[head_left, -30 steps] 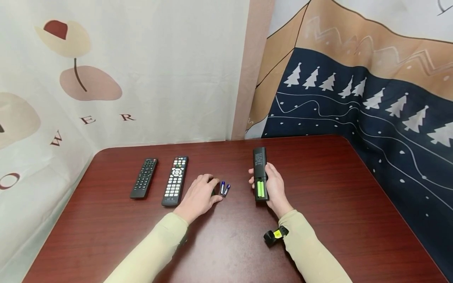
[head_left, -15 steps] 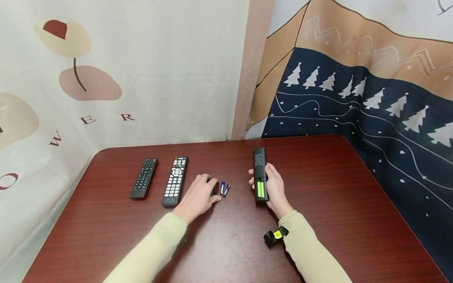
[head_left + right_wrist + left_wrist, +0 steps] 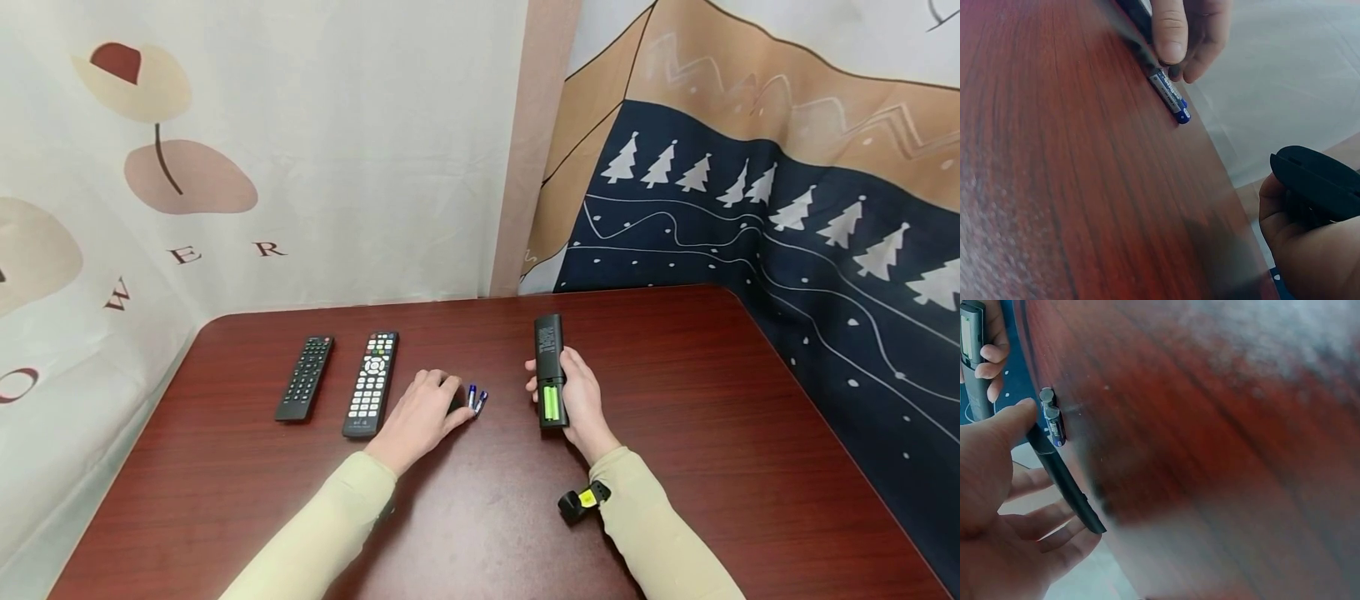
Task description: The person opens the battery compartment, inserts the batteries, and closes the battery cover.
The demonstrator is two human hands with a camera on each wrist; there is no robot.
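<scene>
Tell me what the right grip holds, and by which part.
A black remote control, its back facing up; the right grip wraps around its middle.

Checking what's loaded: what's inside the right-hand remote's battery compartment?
What look like two green batteries show inside the remote; whatever lies beneath them is covered.

You are facing a round-cornered, reddish-brown table (image 3: 480, 517). Behind its far edge, pale printed cloth (image 3: 375, 150) is hanging, wrapping past the far left corner; tree-patterned navy-and-tan cloth (image 3: 675, 225) is draping beyond the far right corner. A pinkish strip (image 3: 536, 150) is dividing them. The table is gleaming in places.
</scene>
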